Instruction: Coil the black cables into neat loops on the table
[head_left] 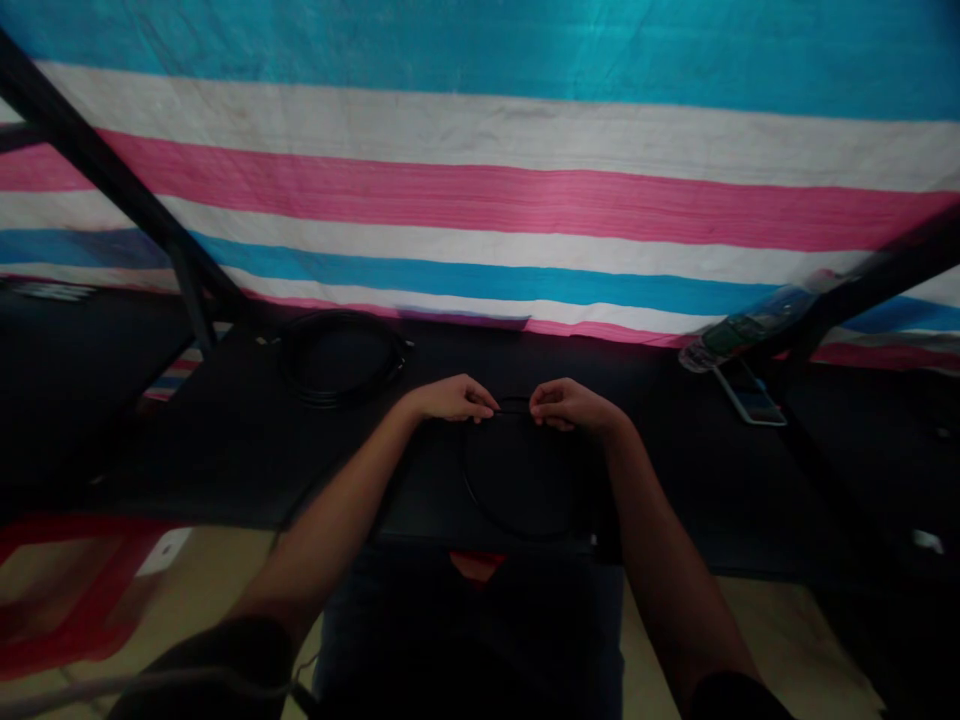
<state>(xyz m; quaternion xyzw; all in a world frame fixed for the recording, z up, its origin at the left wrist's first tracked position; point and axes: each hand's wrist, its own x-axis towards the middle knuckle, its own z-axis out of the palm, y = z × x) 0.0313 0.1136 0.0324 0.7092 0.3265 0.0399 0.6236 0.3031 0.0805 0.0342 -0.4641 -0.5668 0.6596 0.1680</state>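
A thin black cable (480, 503) hangs in a loop between my hands, over the near part of the dark table. My left hand (459, 398) pinches it between thumb and fingertips. Just to the right, my right hand (571, 405) grips it the same way, and a short stretch of cable spans the gap between the two hands. The loop's right side fades into shadow. A coiled black cable (334, 400) with shiny connector ends lies on the table, beyond and left of my left hand.
A plastic bottle (750, 328) with a green label leans at the back right, beside a phone (750, 398). Striped sheeting (525, 200) hangs behind the black table (225, 440), with dark slanted bars (112, 175) at both sides. A red stool (97, 610) stands at lower left.
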